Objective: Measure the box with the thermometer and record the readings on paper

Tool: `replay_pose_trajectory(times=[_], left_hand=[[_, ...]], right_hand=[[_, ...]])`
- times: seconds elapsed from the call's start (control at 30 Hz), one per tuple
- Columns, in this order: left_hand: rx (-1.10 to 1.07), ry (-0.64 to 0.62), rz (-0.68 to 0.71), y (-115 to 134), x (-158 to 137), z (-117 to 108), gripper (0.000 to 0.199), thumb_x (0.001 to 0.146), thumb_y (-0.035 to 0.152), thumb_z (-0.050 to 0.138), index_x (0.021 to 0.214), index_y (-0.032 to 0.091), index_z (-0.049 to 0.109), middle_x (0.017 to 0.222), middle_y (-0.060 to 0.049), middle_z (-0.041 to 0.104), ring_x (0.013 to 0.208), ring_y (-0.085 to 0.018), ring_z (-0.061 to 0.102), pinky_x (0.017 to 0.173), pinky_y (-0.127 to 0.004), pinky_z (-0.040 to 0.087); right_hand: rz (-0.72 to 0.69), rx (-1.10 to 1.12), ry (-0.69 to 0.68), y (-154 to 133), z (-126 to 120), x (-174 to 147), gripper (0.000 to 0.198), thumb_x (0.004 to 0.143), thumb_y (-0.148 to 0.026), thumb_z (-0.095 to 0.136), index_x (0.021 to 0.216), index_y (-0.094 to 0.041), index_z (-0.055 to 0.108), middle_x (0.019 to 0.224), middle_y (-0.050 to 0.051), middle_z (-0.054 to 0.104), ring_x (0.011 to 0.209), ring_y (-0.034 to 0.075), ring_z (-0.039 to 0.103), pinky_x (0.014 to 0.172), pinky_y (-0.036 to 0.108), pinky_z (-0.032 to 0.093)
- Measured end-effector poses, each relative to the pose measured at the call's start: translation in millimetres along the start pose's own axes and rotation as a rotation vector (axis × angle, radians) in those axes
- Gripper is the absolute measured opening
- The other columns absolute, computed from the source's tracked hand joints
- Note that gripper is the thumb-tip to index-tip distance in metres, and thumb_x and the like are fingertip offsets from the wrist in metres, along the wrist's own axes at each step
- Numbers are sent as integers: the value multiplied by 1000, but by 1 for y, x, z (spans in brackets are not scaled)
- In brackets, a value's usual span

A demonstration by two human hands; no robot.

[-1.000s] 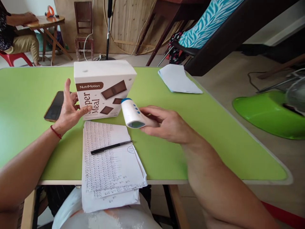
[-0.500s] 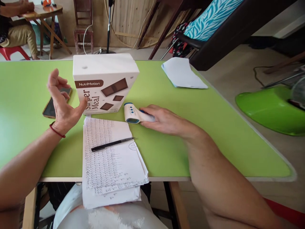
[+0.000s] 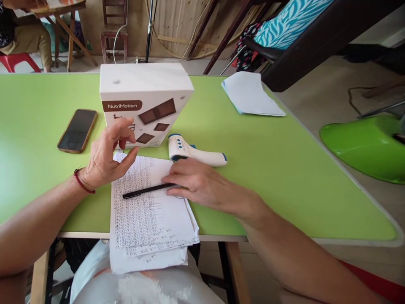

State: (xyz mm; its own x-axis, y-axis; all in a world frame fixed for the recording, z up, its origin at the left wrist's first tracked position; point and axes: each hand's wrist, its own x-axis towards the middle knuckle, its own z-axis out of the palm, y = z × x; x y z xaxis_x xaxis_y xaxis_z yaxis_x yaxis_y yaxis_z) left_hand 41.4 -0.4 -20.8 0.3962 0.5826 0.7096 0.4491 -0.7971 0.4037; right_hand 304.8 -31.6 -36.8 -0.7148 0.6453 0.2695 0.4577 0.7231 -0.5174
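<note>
From right hand at pen to edge, open tabletop

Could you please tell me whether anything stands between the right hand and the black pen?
Nothing visible does: the fingers of the right hand are at the right end of the black pen, above the written sheets. The white thermometer lies just beyond that hand, and the left hand is clear of the pen.
</note>
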Motion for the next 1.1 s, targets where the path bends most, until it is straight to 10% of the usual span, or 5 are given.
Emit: replay_pose_trajectory(times=[0.17, 0.43, 0.87, 1.1], left_hand=[[-9, 11, -90, -3, 0, 1, 47, 93, 26, 58, 134, 33, 36, 93, -3, 65, 63, -16, 55, 50, -35, 43], [-149, -98, -190, -3, 1, 3, 41, 85, 18, 61, 121, 24, 44, 86, 3, 65, 56, -9, 50, 55, -27, 42], [11, -600, -388, -16, 3, 10, 33, 71, 21, 77, 90, 19, 50, 68, 5, 62, 54, -10, 51, 52, -24, 37], [82, -696, -85, -11, -4, 11, 16, 89, 18, 55, 82, 20, 69, 72, -2, 70, 61, -14, 61, 54, -26, 38]], right_hand=[[38, -86, -20, 2, 5, 1, 23, 94, -27, 56, 76, -21, 68, 68, 4, 63, 63, 17, 54, 61, 33, 41], [290, 292, 516, -12, 2, 5, 6, 74, -19, 62, 73, -24, 60, 64, -3, 63, 52, 12, 54, 51, 28, 45], [423, 378, 501, -5, 40, 19, 13, 73, -27, 62, 67, -24, 52, 52, -6, 52, 46, 9, 43, 45, 26, 37], [376, 384, 484, -5, 43, 20, 12, 75, -25, 62, 68, -24, 52, 52, -6, 51, 46, 9, 41, 44, 24, 34]])
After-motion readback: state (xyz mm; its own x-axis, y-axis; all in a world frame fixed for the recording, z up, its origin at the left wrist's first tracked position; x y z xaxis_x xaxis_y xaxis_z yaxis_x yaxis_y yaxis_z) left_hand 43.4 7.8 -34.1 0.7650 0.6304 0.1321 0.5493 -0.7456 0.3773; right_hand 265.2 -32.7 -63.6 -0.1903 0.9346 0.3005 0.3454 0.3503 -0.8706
